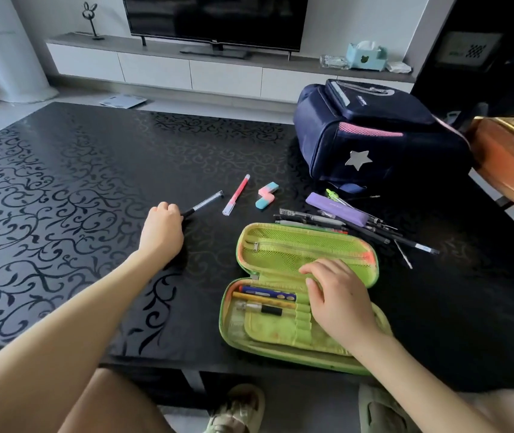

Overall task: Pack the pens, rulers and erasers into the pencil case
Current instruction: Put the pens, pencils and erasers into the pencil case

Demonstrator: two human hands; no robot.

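Table: black, with a glossy scroll pattern; it carries everything below.
Left hand: left of centre, curled closed around the black grip end of the clear pen, knuckles up.
Clear pen: lying on the table, slanting away to the far right from the left hand; its capped tip is free.
Pink pen: just right of the clear pen, apart from it, slanted the same way, touched by nothing.
Eraser: pink and turquoise, zigzag shaped, right of the pink pen and far of the pencil case.
Pencil case: green, lying open near the table's near edge, right of centre; the mesh-pocket lid is folded flat to the far side.
Case contents: a blue item, a yellow pencil and a clear pen with a black band lie side by side in the near half, under elastic loops.
Right hand: palm down, fingers spread and loosely bent, resting on the case across its hinge; it grips nothing that I can see.
Pile of pens: dark and clear pens heaped just far-right of the case, with a purple flat ruler-like case on top.
Backpack: navy with a silver star, at the far right of the table.
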